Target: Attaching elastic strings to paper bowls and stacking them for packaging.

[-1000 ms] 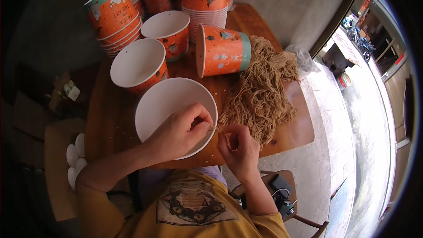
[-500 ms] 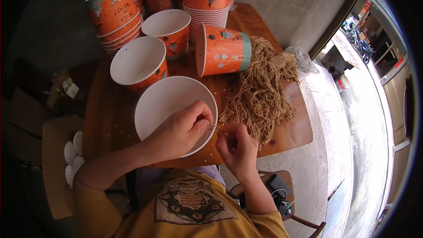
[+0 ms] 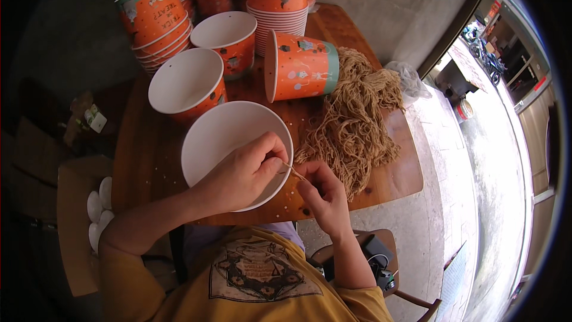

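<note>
We hold a short tan strand (image 3: 292,170) between our two hands, just over the right rim of the open white-lined bucket (image 3: 217,137) nearest us. Our left hand (image 3: 253,164) reaches across that bucket's mouth, thumb and forefinger pinched on one end of the strand, the other fingers curled. Our right hand (image 3: 326,197) sits lower and to the right, its thumb and forefinger drawn together on the other end. Beyond it, a loose heap of tan yarn (image 3: 360,125) lies on the wooden counter (image 3: 387,185), beside an orange bucket (image 3: 304,67) tipped on its side. Behind, we see stacked orange buckets (image 3: 158,15).
</note>
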